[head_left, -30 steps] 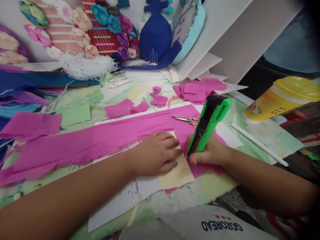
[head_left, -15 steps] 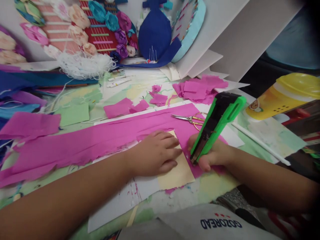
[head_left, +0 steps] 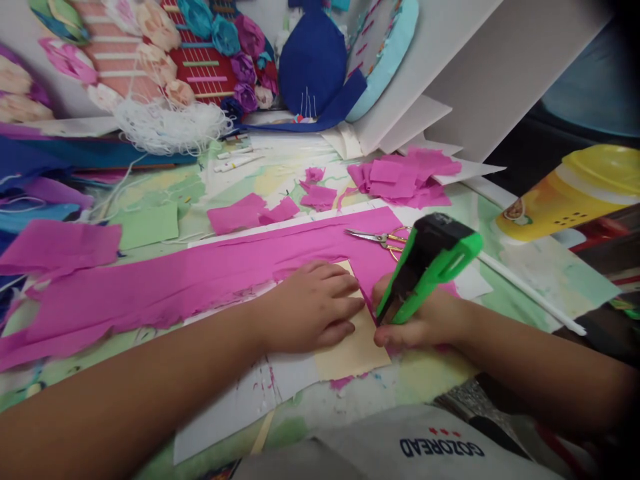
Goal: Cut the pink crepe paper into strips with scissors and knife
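Note:
My left hand (head_left: 313, 308) lies flat, fingers a little apart, on a small cream card (head_left: 357, 357). Under the card is a strip of bright pink crepe paper (head_left: 150, 285), with a white sheet (head_left: 225, 413) beneath. A green and black utility knife (head_left: 425, 267) is gripped in my right hand (head_left: 425, 320), its handle tilted up to the right. The knife's lower end meets the card's right edge; the blade itself is too small to make out. Gold-handled scissors (head_left: 375, 237) rest on the pink paper just beyond my right hand.
Pink scraps (head_left: 400, 177) are heaped behind the strip. A yellow cup (head_left: 575, 193) stands at right, near a white stick (head_left: 535, 297). White string (head_left: 170, 127) and a dark blue paper guitar-like shape (head_left: 313, 67) are at the back. A green paper square (head_left: 147, 225) lies left.
My right hand has moved slightly left, bringing the knife's lower end from the pink paper to the card's edge. The knife's top has dropped lower. My left hand has stayed put.

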Motion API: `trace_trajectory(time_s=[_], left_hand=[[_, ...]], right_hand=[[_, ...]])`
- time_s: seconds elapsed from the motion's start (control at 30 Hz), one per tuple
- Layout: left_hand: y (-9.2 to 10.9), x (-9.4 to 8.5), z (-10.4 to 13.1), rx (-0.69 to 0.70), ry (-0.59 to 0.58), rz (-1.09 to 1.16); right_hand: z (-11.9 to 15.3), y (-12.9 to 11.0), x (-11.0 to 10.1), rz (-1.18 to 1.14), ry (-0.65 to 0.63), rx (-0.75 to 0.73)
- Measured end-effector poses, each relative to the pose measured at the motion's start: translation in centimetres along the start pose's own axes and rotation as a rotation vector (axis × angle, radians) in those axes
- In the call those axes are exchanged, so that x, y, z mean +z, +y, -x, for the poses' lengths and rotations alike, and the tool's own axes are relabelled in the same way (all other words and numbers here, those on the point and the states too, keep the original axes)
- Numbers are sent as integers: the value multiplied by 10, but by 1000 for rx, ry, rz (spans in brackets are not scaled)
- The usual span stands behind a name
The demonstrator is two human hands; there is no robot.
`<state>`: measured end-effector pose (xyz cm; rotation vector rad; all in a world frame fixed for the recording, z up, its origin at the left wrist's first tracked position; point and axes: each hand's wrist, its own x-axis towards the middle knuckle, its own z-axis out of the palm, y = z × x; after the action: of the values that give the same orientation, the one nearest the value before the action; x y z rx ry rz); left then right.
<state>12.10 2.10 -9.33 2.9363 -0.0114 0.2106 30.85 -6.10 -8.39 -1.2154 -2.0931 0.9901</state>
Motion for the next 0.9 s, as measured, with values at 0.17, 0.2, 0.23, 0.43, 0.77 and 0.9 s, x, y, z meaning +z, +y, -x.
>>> trace_trajectory(time_s=[0.17, 0.2, 0.23, 0.43, 0.77, 0.9], left_hand=[[0, 1, 1, 7, 13, -16], [0, 1, 1, 7, 14, -19], [0, 1, 1, 8, 15, -17], [-1, 0, 0, 0, 14, 16], [-2, 1, 1, -9, 14, 54], [-2, 2, 2, 0, 26, 19]], right_hand=[[2, 11, -3, -175, 81, 50], [3, 13, -4, -200, 83, 49], [3, 14, -4, -211, 72, 39], [5, 9, -1, -82, 34, -51], [1, 6, -2, -118, 11, 44], [2, 4, -8, -145, 121, 169]])
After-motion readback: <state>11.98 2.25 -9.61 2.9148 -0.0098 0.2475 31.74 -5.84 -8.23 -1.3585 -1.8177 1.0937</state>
